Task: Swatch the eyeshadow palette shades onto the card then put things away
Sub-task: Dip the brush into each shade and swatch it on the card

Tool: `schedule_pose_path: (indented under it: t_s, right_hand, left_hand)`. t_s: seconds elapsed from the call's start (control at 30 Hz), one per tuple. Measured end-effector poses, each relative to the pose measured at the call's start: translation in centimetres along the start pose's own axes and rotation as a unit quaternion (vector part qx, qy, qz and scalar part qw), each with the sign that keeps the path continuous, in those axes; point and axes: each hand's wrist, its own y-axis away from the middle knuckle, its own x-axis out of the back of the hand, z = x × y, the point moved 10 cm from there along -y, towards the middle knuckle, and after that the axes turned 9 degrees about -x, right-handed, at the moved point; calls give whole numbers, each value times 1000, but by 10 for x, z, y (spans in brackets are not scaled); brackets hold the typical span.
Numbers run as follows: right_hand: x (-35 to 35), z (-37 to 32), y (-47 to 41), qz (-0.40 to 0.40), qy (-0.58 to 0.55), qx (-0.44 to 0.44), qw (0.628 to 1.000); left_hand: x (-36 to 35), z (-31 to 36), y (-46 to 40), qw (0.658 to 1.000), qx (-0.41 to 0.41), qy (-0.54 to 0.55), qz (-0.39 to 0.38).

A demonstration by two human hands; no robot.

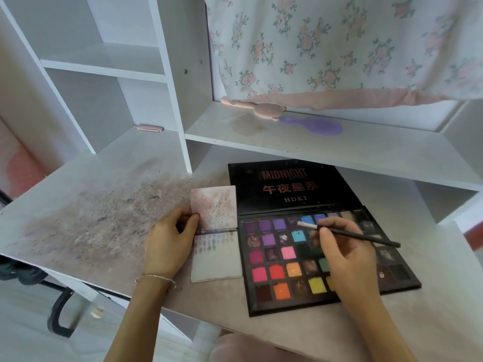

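Note:
An open black eyeshadow palette (285,267) lies on the desk, its lid (285,189) folded back with "MIDNIGHT" printed on it. Its rows of pans run from purple and blue through pink, red, orange and yellow. My right hand (345,259) grips a thin black brush (366,237), whose white tip hovers over the blue pans in the top row. Left of the palette lies a folded white card (217,262) with a row of faint swatches near its fold. My left hand (170,244) pinches the left edge of the card's stained upper half (214,206).
The white desk (86,212) is smeared with powder stains left of the card. On the shelf (313,145) above the palette lie a pink handled tool (256,108) and a purple brush (316,125). A floral curtain (339,43) hangs behind. A small pink item (149,128) sits in the left cubby.

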Motion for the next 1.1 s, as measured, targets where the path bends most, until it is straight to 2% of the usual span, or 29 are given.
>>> schedule_pose_path:
  t_s: [0.17,0.33,0.43,0.7,1.1]
  right_hand:
    - [37,7,-8,37,38,-9,999]
    - [58,13,-6,93,128,19,987]
    - [60,15,-6,110,126,26,986]
    - [47,19,-8,58,203,17,977]
    - [41,13,-5,35,204,33,978]
  left_hand:
    - [1,1,2,1000,4,-4,-1]
    - [1,4,2,1000,-4,-4,-1]
    - [1,4,1,1000,-3,-7,-1]
    - [1,3,1,1000,-4,-8,1]
    - [0,3,1,1000,-3,-8,-4]
